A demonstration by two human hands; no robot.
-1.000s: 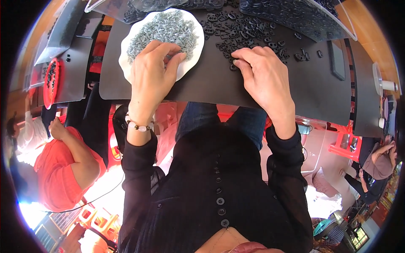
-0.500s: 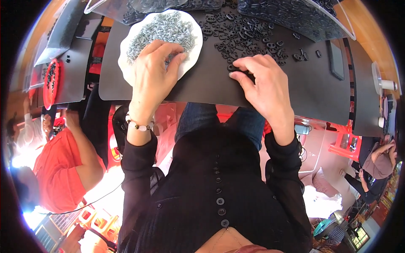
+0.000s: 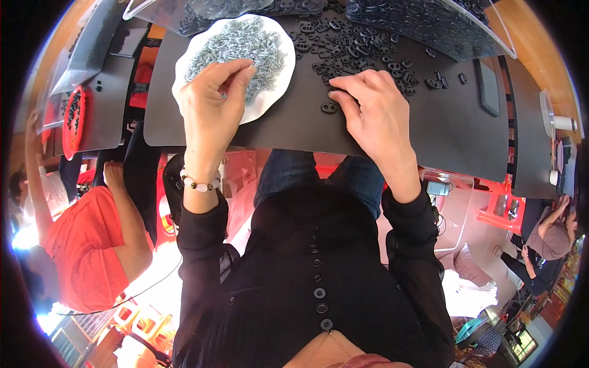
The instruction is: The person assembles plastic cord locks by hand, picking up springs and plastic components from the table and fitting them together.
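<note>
My left hand (image 3: pixel 211 101) hovers over the near-left part of a white scalloped plate (image 3: pixel 283 83) heaped with small silvery springs (image 3: pixel 236 46). Its thumb and forefinger are pinched together; whatever lies between the tips is too small to make out. Just right of the plate, my right hand (image 3: pixel 379 110) is curled low over the table, thumb and forefinger closed to a narrow gap. A dark bit may sit in that gap, but I cannot tell what. One black two-holed cord lock piece (image 3: pixel 329 108) lies below those fingertips. Beyond them spreads a loose pile of similar black pieces (image 3: pixel 350 46).
Clear bins of black parts (image 3: pixel 423 24) line the table's far edge. A dark phone-like slab (image 3: pixel 488 87) lies on the right. On a neighbouring table at left stands a red tray (image 3: pixel 74 122); a person in a red shirt (image 3: pixel 92 245) sits close by.
My left hand has drawn back slightly and its finger and thumb have come together. My right hand has shifted a little left and away from me, and a cord lock piece now shows below it.
</note>
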